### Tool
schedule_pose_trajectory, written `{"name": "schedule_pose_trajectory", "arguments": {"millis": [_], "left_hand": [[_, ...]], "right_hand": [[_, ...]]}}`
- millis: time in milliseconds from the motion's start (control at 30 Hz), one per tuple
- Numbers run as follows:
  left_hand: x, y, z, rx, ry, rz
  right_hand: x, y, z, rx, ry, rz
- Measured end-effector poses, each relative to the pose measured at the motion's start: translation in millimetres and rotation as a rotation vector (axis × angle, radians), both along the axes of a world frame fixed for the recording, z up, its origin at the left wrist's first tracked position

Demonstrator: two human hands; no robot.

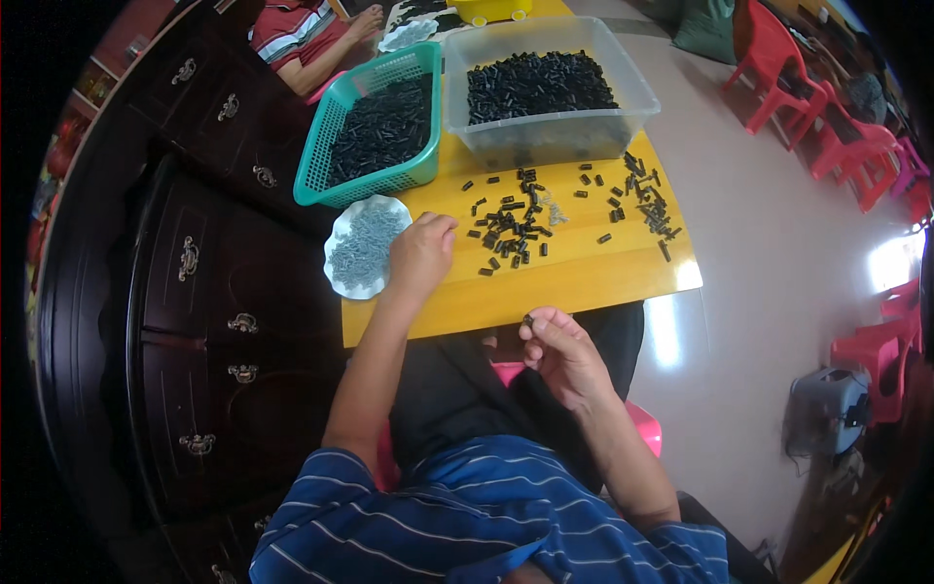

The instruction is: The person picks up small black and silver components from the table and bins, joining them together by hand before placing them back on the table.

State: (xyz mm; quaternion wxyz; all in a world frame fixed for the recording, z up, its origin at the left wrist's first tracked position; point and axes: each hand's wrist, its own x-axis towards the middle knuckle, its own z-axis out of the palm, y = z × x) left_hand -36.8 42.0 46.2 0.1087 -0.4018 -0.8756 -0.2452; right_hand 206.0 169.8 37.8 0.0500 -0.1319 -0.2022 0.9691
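Observation:
My right hand (566, 362) pinches a small black cylindrical piece (528, 320) between thumb and fingers, just off the table's front edge. Over the table beside a white scalloped dish (332, 255), my left hand (422, 255) is closed, its fingertips pressed together; whatever they may hold is too small to make out. The dish is full of small pale grey parts (362, 251). Beyond my hands, a loose heap of short black cylinders (511, 226) lies on the yellow table (574, 273), with a few small pale bits (556, 211) beside it.
A teal basket (309, 146) and a clear plastic bin (545, 138), both holding many black pieces, stand behind the heap. Longer black pieces (650, 200) lie near the right edge. Dark drawers (224, 273) flank the left; another person's arm (326, 63) shows at the far end. Red chairs (778, 78) stand right.

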Motion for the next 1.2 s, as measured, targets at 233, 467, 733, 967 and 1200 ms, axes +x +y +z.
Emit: {"name": "schedule_pose_trajectory", "arguments": {"millis": [233,467,733,967,1200], "left_hand": [[-25.5,-10.9,22.0,0.020,0.078,0.087],[-30.7,14.8,15.2,-0.043,0.064,-0.035],[-38.0,51.1,3.6,-0.090,-0.101,-0.026],[-44.2,54.8,-13.4,-0.096,-0.035,-0.031],[-26.1,18.2,27.1,0.243,-0.225,-0.047]], "right_hand": [[0.3,1.9,-2.3,-0.001,-0.014,-0.007],[0.7,2.9,-1.4,-0.018,-0.015,0.012],[1.5,3.1,0.3,-0.008,-0.042,0.009],[0.4,2.4,-3.3,-0.020,-0.017,0.014],[1.9,2.2,-6.1,-0.018,-0.006,0.014]]}}
